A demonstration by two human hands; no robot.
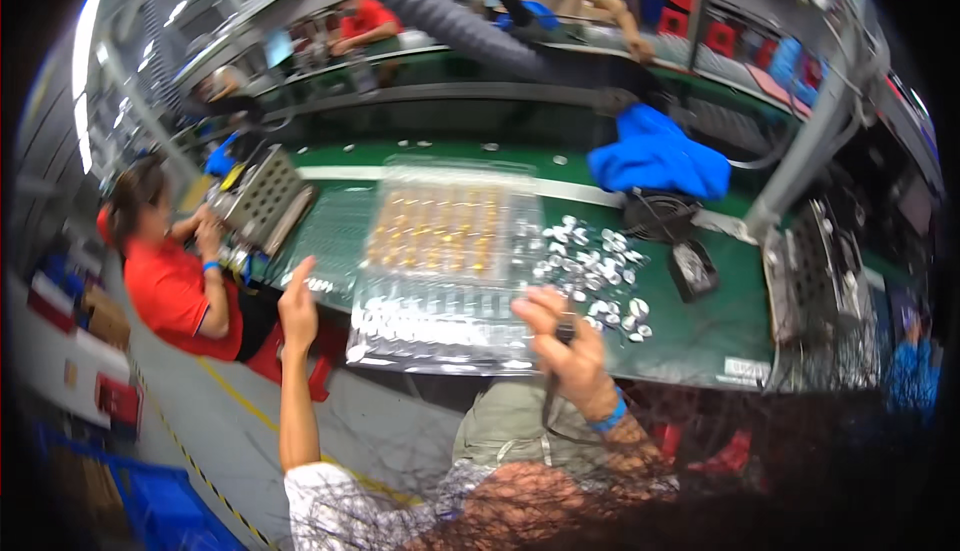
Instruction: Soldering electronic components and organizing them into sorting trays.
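Note:
My left hand point(298, 309) is raised at the table's front edge, fingers stretched out and nothing visible in it. My right hand point(578, 356), with a blue band at the wrist, has its fingers curled around a small black object point(565, 331). A dark cord point(548, 403) hangs below that object; its exact kind is too blurred to tell. Between the hands lies a clear plastic tray point(440, 341). Just beyond it, another clear tray holds rows of gold-coloured parts point(435, 231). Many small white-and-silver pieces point(600, 276) lie loose beyond my right hand.
The green table point(690, 346) carries a blue cloth point(660, 156), a black open box point(692, 269) and perforated metal boxes point(265, 196) at both sides. A grey hose point(440, 6) hangs overhead. A person in red point(180, 286) sits at the left; others work across the bench.

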